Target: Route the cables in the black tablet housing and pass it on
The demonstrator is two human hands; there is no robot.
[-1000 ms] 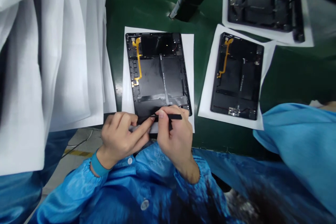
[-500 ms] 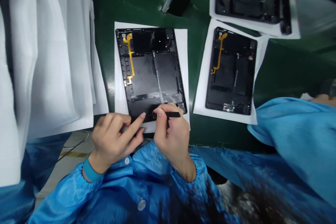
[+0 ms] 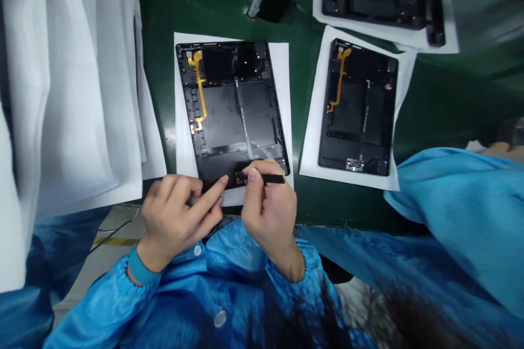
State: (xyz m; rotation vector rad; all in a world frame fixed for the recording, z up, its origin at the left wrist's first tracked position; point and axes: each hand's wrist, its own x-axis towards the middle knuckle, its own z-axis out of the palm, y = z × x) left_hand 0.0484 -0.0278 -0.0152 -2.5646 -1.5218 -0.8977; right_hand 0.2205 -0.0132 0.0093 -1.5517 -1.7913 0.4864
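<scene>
Pressing a black tool (image 3: 270,178) onto the open tablet (image 3: 231,112), both hands (image 3: 268,207) at its near edge.

Black tablet chassis (image 3: 231,112), orange ribbon cable (image 3: 200,92)

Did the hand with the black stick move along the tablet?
No. The right hand keeps the black stick at the same bottom edge of the open tablet; only the camera shifted.

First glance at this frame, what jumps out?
Dead centre, an opened tablet lies on a white sheet, its orange flex cable bright against the black. At its near edge the right hand pinches a thin black tool and the left hand points a finger at the same spot. Two more opened tablets sit right on the green table; white sheets hang left.
</scene>
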